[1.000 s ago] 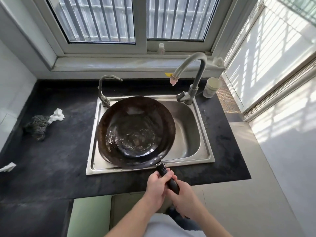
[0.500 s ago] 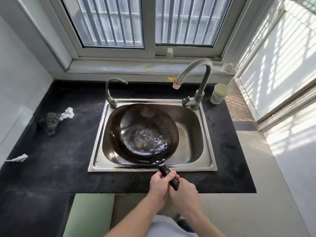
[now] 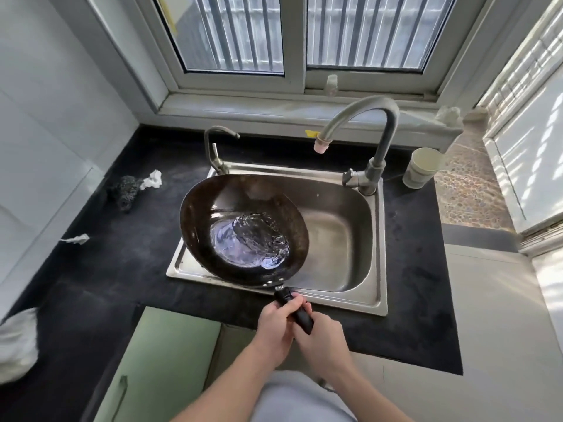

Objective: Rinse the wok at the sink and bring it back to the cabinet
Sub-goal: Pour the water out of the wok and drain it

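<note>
A dark round wok [image 3: 207, 220] hangs over the left half of the steel sink [image 3: 347, 190], with a pool of water swirling in its bottom. Its black handle [image 3: 301, 315] points toward me over the sink's front rim. My left hand [image 3: 278, 325] grips the handle nearer the wok, and my right hand [image 3: 323, 339] grips its end just behind. No water runs from the tall curved tap [image 3: 359, 117] at the back right of the sink. A green cabinet front [image 3: 164, 360] shows below the counter.
A black counter [image 3: 122, 269] surrounds the sink. A steel scourer [image 3: 126, 188] and white scraps lie at the left. A small second tap [image 3: 216, 147] stands at the sink's back left corner. A pale cup [image 3: 422, 172] sits right of the tall tap. A window is behind.
The wok has shifted left and tilted, and the water inside has swirled toward its right side. Both hands stay on the handle.
</note>
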`<move>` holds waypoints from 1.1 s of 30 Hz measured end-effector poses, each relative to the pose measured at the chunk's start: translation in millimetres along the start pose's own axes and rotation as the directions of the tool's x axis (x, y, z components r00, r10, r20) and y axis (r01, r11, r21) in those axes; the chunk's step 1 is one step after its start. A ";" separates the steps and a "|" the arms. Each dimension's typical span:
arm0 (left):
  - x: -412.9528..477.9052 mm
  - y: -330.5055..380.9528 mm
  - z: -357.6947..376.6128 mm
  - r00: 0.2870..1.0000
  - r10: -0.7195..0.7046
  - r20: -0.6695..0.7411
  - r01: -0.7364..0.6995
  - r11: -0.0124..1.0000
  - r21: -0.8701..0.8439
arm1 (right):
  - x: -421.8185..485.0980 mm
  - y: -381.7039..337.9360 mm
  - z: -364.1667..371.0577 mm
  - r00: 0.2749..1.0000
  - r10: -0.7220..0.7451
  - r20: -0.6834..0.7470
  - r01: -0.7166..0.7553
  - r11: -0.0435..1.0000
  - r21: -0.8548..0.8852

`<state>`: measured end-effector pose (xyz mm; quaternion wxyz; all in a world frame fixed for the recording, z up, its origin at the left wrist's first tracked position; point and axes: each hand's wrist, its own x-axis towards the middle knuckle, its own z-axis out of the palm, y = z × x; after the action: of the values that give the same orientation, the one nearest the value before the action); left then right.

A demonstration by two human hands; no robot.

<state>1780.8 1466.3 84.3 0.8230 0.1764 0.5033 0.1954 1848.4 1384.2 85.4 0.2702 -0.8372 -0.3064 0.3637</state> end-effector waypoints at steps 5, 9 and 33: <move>-4.6 -7.1 -1.2 0.989 0.091 -0.119 -0.086 0.995 0.053 | 2.3 5.6 1.3 0.998 -0.044 0.044 0.039 0.993 0.110; -12.2 -8.6 -2.6 0.973 0.134 -0.187 -0.121 0.989 0.080 | 2.2 8.0 6.4 0.993 -0.059 0.105 0.040 0.984 0.176; -29.3 -13.3 6.5 0.918 0.278 -0.283 -0.205 0.944 0.260 | -14.0 7.9 -15.3 0.902 -0.106 0.418 -0.230 0.701 0.675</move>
<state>1776.4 1439.6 102.9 0.6759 0.2961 0.6213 0.2634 1855.0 1365.5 95.3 0.4853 -0.5771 -0.1643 0.6359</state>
